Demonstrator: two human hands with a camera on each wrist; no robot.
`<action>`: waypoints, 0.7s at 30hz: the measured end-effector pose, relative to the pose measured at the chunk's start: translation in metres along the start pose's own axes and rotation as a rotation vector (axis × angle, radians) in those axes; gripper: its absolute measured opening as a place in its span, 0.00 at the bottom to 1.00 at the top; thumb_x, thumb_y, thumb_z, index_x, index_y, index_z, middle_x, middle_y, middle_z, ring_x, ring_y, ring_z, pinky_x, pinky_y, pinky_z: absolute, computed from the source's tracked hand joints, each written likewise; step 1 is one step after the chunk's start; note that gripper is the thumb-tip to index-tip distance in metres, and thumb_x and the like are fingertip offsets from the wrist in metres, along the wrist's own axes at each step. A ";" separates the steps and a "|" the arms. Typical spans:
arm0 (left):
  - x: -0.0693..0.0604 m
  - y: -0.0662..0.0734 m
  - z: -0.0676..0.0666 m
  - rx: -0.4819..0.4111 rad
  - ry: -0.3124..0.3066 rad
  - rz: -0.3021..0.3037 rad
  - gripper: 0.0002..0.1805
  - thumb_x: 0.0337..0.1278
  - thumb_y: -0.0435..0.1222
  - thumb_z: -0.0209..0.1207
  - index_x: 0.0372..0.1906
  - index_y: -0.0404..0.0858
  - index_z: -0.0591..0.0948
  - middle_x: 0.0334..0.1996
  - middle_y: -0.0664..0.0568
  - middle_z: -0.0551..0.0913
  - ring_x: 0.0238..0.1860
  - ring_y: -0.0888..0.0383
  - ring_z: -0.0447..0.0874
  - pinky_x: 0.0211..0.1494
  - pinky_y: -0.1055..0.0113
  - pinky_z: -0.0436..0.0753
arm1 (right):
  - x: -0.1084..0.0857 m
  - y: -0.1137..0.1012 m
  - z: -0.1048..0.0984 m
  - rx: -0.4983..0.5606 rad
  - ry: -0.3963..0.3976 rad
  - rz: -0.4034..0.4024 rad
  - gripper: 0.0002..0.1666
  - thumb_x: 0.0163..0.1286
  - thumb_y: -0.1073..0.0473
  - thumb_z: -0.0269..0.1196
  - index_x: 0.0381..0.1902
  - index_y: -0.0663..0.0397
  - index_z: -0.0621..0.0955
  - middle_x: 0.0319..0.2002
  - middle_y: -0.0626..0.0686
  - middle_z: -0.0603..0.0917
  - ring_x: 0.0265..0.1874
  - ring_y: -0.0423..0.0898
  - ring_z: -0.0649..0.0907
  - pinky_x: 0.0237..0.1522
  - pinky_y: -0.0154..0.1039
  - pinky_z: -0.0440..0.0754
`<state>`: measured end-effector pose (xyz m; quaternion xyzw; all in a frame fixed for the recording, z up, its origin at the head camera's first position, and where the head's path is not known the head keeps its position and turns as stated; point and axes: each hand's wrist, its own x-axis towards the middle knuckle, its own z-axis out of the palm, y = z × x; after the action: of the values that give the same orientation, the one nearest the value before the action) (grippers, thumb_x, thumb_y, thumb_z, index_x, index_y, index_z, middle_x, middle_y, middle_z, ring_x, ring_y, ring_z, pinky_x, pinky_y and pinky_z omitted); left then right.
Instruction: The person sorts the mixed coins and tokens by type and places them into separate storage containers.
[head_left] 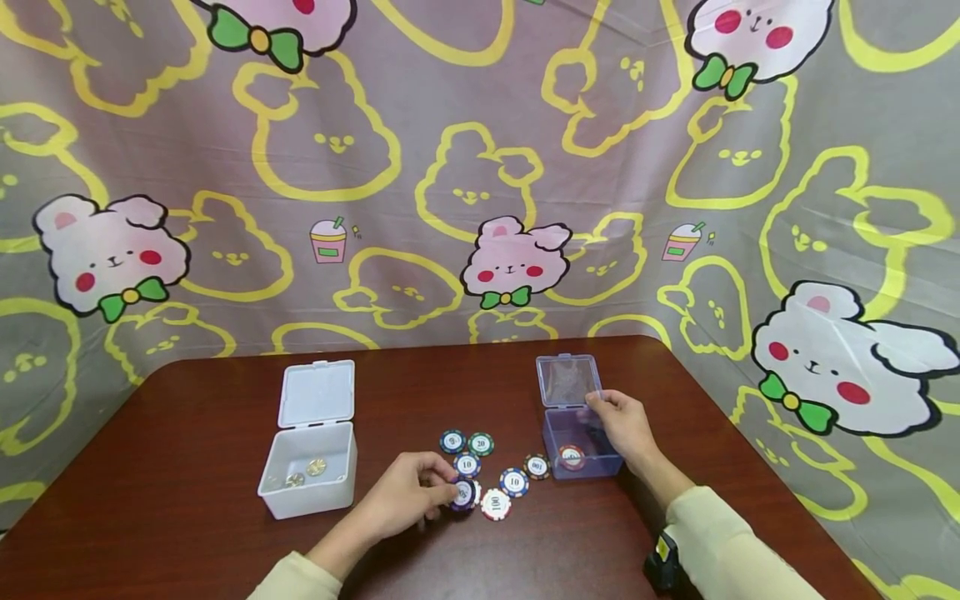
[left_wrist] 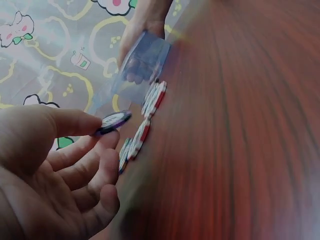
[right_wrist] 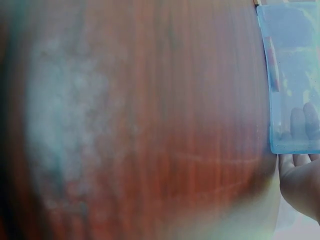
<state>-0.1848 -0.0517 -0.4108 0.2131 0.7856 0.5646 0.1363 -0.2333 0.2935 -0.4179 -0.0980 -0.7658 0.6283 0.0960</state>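
While several things lie on the glossy red-brown bench [head_left: 187, 467], the one farthest left is a white plastic box [head_left: 315, 504] with its hinged lid [head_left: 317, 393] raised, and inside it rest gold-coloured coins [head_left: 317, 467]. To the right of this box comes the left hand [head_left: 408, 493], which pinches a round dark purple chip with a white centre [left_wrist: 115, 120] between thumb and finger; in the left wrist view, this chip is tilted.

Just beyond this hand lie a dark blue chip [head_left: 452, 442], a blue chip marked 10 [head_left: 467, 465] and a green chip marked 20 [head_left: 481, 444], near to one another. Nearer to the person is a white chip with red edge marks, printed 100 [head_left: 496, 504]; then follow a second blue chip marked 10 [head_left: 514, 482] and a dark chip marked 100 [head_left: 537, 467].

Just beside the last one stands a translucent violet plastic box [head_left: 600, 468], its lid also up. Through its front wall a red-and-white chip [head_left: 572, 457] is seen. At the far right, the right hand [head_left: 628, 427] grips the right side of this box.
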 end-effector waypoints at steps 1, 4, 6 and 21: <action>0.002 0.001 0.002 -0.023 0.005 -0.005 0.07 0.58 0.30 0.66 0.38 0.31 0.81 0.23 0.49 0.83 0.19 0.59 0.75 0.17 0.67 0.75 | 0.000 0.000 0.000 0.008 0.000 -0.001 0.17 0.77 0.58 0.59 0.48 0.72 0.79 0.33 0.59 0.89 0.33 0.43 0.89 0.40 0.32 0.83; 0.008 0.002 0.011 -0.087 0.024 -0.019 0.09 0.59 0.31 0.66 0.41 0.30 0.81 0.24 0.46 0.84 0.18 0.58 0.75 0.17 0.67 0.73 | 0.000 0.001 -0.001 0.030 0.000 -0.005 0.16 0.77 0.59 0.59 0.47 0.73 0.79 0.32 0.59 0.89 0.32 0.42 0.88 0.40 0.32 0.83; 0.013 0.004 0.016 -0.118 0.036 -0.031 0.11 0.59 0.32 0.66 0.43 0.30 0.81 0.25 0.45 0.85 0.17 0.58 0.76 0.17 0.67 0.72 | 0.000 0.001 -0.001 0.033 -0.002 -0.008 0.16 0.77 0.59 0.59 0.47 0.73 0.79 0.31 0.59 0.89 0.31 0.41 0.88 0.39 0.32 0.83; 0.049 0.013 0.052 -0.372 0.006 -0.111 0.16 0.60 0.35 0.65 0.48 0.30 0.79 0.32 0.40 0.88 0.16 0.61 0.80 0.22 0.71 0.77 | 0.001 0.001 0.000 -0.014 0.009 -0.013 0.17 0.77 0.57 0.60 0.46 0.71 0.80 0.33 0.60 0.89 0.35 0.45 0.89 0.42 0.34 0.83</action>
<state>-0.2017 0.0193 -0.4143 0.1389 0.6787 0.6924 0.2018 -0.2338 0.2943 -0.4189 -0.0966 -0.7705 0.6217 0.1025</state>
